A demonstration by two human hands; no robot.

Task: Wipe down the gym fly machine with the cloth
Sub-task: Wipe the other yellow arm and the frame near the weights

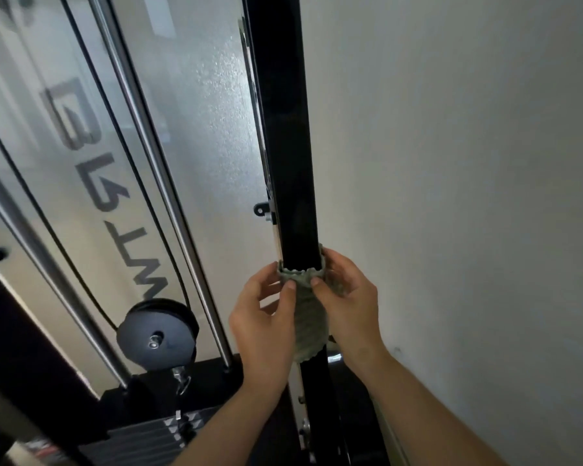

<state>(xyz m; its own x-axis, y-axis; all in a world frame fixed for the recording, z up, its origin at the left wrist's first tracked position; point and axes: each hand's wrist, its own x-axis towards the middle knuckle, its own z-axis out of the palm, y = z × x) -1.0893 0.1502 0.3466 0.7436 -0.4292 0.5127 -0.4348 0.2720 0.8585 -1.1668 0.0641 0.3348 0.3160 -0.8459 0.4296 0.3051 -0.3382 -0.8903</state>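
A frosted translucent panel with large grey lettering (199,112) is seen at the left, and a polished chrome guide rod (145,136) is seen slanting down in front of it. Lower down, near the foot of that rod, a round black pulley wheel with a silver bolt at its centre (157,334) is mounted. Beneath it the dark plates of a weight stack (148,432) are partly visible at the bottom edge of the view.

A small black bracket (261,208) is fixed to the left side of a tall, glossy black upright post of the fly machine (286,129), which runs from the top of the view down to the bottom. A grey-green textured cloth with a wavy edge (308,317) is wrapped round the lower part of this post, well below the bracket, with its upper edge folded against the front face of the post.

The cloth is held by both hands. The left hand (263,324) is curled round the left side of the post, its thumb pressed on the front of the cloth near the top edge. The right hand (350,307) is closed round the right side in the same way, its thumb laid on the cloth just beside the left thumb and its fingers wrapped behind, where a fold of cloth is caught under them.

A plain white wall (451,163) fills the right of the view.
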